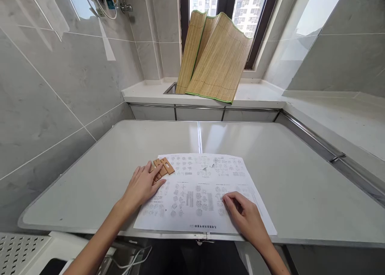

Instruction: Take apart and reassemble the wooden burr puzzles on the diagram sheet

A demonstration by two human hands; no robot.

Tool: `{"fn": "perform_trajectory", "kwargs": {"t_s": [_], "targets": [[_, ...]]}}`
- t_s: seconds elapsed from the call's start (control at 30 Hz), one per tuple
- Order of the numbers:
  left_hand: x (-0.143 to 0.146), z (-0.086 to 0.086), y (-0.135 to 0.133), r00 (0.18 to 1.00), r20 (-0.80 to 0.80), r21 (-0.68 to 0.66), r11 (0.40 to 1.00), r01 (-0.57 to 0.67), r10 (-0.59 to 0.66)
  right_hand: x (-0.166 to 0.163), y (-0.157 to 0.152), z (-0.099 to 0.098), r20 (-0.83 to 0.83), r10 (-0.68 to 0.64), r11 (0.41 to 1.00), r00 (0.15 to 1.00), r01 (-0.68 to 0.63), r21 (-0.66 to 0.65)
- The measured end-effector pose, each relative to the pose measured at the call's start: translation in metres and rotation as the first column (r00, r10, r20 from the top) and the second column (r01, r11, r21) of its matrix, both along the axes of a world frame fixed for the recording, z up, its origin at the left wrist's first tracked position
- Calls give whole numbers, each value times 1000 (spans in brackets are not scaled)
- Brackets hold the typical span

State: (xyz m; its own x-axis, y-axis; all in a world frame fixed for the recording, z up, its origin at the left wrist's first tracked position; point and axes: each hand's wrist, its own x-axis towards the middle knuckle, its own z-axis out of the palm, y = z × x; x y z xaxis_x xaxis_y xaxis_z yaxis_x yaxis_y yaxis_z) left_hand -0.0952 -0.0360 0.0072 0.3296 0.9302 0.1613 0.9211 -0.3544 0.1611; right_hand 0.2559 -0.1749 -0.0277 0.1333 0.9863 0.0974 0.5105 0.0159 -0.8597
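Note:
A white printed sheet [207, 194] full of small diagrams lies on the grey table [285, 166] in front of me. Small flat wooden pieces [164, 166] with slots rest on the sheet's upper left corner. My left hand [142, 186] lies on the sheet's left edge, fingers stretched over the wooden pieces and touching them. My right hand [245, 214] rests on the lower right part of the sheet, fingers loosely curled and pressing down on the paper, nothing held in it.
A folded bamboo mat [215, 54] with green trim leans against the window on the white ledge [258, 96] behind the table. Tiled walls close in left and right. A metal rail [315, 140] runs along the right side. White cables [135, 259] hang below the table's front edge.

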Motion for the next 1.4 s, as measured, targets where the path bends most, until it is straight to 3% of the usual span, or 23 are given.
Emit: {"fn": "perform_trajectory", "kwargs": {"t_s": [0.37, 0.7, 0.77, 0.87, 1.0, 1.1, 1.27, 1.4], "targets": [[11, -11, 22, 991, 56, -9, 993, 122, -121, -2, 2, 3, 20, -17, 1000, 1000, 17, -6], [70, -13, 37, 883, 115, -5, 889, 458, -454, 3, 13, 2, 87, 53, 998, 995, -50, -32], [83, -18, 37, 862, 119, -8, 867, 498, -493, 5, 24, 6, 109, 92, 996, 990, -90, -17], [94, -27, 36, 866, 187, 10, 882, 471, -464, 1, 46, 11, 156, 119, 992, 981, -125, 31], [94, -32, 36, 871, 256, 21, 903, 429, -419, -11, 82, 9, 281, 174, 965, 944, -220, 142], [90, -29, 35, 846, 312, 28, 895, 446, -431, -14, 108, 5, 328, 263, 944, 907, -312, 107], [84, -20, 32, 832, 343, -7, 884, 467, -437, 0, 144, 10, 292, 408, 901, 865, -434, 25], [82, -13, 32, 839, 325, 78, 896, 436, -437, 10, 165, 14, 119, 368, 925, 922, -376, 50]]}}
